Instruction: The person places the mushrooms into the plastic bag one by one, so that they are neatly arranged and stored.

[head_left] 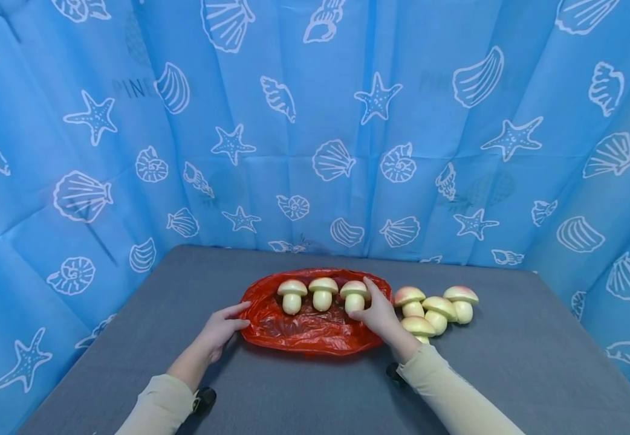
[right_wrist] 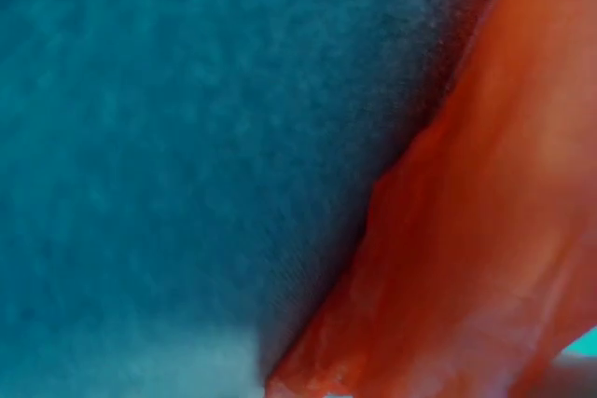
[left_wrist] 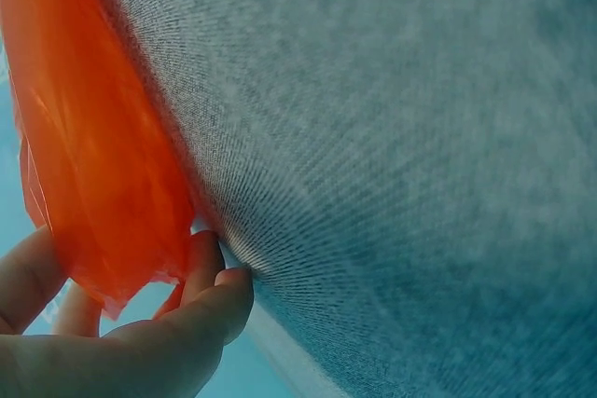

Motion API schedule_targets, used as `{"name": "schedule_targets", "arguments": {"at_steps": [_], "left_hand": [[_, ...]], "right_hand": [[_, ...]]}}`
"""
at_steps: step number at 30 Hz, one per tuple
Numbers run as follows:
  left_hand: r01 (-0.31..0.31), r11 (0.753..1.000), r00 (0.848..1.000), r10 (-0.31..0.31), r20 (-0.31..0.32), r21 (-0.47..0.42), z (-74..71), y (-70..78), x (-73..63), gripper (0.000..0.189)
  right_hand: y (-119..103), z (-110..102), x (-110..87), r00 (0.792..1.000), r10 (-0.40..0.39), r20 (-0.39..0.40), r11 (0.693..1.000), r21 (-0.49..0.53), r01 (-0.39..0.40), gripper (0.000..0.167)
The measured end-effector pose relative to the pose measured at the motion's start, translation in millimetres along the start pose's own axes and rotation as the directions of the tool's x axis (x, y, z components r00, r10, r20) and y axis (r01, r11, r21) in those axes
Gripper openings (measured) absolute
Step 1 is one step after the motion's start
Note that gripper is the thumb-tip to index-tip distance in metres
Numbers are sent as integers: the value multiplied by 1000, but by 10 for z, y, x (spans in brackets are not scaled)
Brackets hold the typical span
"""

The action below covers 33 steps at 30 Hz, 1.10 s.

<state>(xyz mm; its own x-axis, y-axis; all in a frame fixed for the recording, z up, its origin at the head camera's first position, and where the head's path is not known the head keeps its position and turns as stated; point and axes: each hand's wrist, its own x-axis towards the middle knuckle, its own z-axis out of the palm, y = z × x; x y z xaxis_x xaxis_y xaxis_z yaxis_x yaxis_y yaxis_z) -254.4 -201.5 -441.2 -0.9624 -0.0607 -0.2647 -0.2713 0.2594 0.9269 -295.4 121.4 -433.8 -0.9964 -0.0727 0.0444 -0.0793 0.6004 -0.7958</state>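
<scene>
A red plastic bag (head_left: 304, 341) lies spread open on the table, its rim turned up all round. Inside, toward the back, stand two toy mushrooms, a left one (head_left: 292, 296) and a middle one (head_left: 323, 295), with pale stems and cream caps. My right hand (head_left: 384, 317) reaches over the bag's right rim and grips a third mushroom (head_left: 353, 296) between thumb and fingers. At the left end, my left hand (head_left: 219, 331) holds the bag's edge; the left wrist view shows its fingers around the orange-red plastic (left_wrist: 103, 156). The right wrist view mostly shows blurred bag (right_wrist: 466, 267).
Several more mushrooms (head_left: 439, 311) lie clustered on the grey table (head_left: 304, 393), right of the bag and close to my right wrist. A blue curtain (head_left: 315, 133) with white shell prints hangs behind and along both sides.
</scene>
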Motion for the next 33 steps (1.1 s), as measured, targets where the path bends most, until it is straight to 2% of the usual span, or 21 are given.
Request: {"name": "schedule_targets", "arguments": {"at_steps": [5,9,15,22,33], "left_hand": [[-1,1000,1000,1,6,0,1,5,5,51],[1,1000,1000,-1,9,0,-1,4,2,51],[-6,1000,1000,6,16,0,-9,9,-14,50],[-17,1000,1000,17,8,9,-3,-1,-22,49],[-13,1000,1000,13,2,9,0,-21,-3,50]], "right_hand": [[-5,26,16,1000,13,-25,1000,-27,-13,74],[-12,30,18,999,21,-43,999,-44,-23,74],[-21,25,23,998,57,-19,997,-41,-57,78],[-29,20,29,999,29,-13,998,-64,-30,76],[-47,38,73,999,49,-23,996,-76,-50,73]]}}
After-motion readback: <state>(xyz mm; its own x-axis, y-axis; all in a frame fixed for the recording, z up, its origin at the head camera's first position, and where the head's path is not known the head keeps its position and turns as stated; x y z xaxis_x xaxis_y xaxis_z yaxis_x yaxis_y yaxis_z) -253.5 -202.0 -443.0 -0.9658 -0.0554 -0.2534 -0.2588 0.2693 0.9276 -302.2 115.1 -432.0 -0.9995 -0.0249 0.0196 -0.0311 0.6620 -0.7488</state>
